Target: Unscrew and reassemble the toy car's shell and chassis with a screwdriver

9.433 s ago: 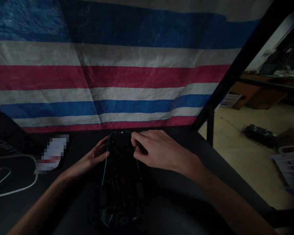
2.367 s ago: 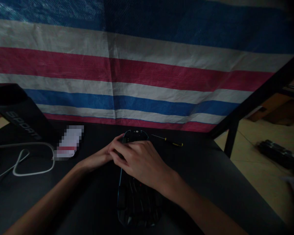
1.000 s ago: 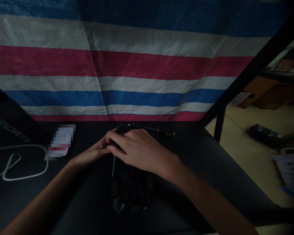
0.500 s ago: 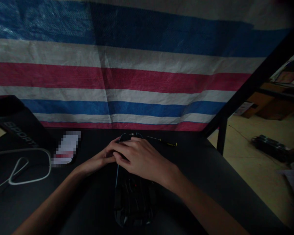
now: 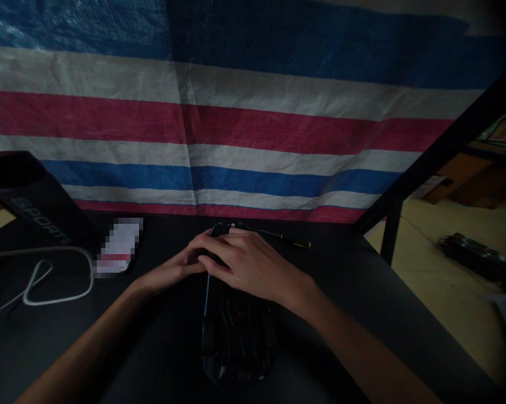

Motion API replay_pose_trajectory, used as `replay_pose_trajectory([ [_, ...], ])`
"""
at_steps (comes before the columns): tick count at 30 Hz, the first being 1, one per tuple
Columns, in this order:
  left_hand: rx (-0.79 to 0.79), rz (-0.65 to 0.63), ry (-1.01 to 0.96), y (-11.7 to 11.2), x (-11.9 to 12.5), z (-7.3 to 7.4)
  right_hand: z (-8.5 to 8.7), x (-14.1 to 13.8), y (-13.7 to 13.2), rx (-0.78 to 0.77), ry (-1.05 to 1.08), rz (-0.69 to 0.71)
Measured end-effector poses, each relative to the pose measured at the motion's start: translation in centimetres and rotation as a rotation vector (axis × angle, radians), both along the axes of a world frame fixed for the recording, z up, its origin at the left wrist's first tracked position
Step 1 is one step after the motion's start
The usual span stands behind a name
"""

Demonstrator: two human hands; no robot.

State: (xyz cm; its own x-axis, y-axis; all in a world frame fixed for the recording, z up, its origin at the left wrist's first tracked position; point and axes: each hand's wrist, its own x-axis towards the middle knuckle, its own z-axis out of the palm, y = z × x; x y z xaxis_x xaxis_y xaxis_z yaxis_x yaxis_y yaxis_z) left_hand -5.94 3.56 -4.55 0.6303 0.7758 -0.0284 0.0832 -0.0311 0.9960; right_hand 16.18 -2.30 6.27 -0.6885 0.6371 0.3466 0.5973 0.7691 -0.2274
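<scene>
A dark toy car (image 5: 238, 336) with a blue edge lies on the black table, apparently wheels up, its long side pointing away from me. Over its far half, my right hand (image 5: 246, 261) is closed with the fingers bent across the body. My left hand (image 5: 189, 258) grips the far left side, its fingers partly covered by the right hand. What the fingertips touch beneath the hands is hidden. A small red dot shows on the car's underside. Just beyond the right hand lies a screwdriver (image 5: 295, 242) with a black and yellow handle.
To the left lie a pixelated phone-like object (image 5: 120, 247) and a looped white cable (image 5: 59, 300). A dark box (image 5: 33, 196) marked "SPORT" stands at the back left. Behind the table (image 5: 362, 314) hangs a striped tarp (image 5: 244, 129), with a black frame post (image 5: 438, 151) at the right.
The camera view has shifted slightly, so the scene sits a little farther right and higher. Both hands stay on the toy car in nearly the same pose.
</scene>
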Motion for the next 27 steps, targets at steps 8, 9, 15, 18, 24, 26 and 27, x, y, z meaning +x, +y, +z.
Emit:
replay_pose_trajectory([
  [8,0.026,-0.026,-0.006,0.2,0.6,0.1,-0.3,0.2,-0.1,-0.033,0.128,-0.045],
  [9,0.031,-0.028,-0.006,0.2,0.6,0.1,-0.2,0.3,-0.1,-0.054,0.134,-0.036],
  [15,-0.030,-0.062,-0.057,0.1,0.6,-0.1,0.0,0.0,-0.5,-0.042,0.050,-0.076],
  [18,-0.033,-0.046,-0.058,0.1,0.5,-0.1,-0.1,-0.6,-0.8,0.021,0.015,-0.185],
  [24,-0.040,-0.064,-0.075,-0.2,0.4,0.7,0.1,-0.6,-1.1,0.014,0.075,-0.210],
  [26,-0.039,-0.074,-0.078,-0.3,0.4,0.9,0.1,-0.6,-1.1,0.001,0.100,-0.185],
  [27,-0.036,-0.075,-0.083,-0.4,0.3,0.9,0.1,-0.6,-1.1,-0.001,0.100,-0.180],
])
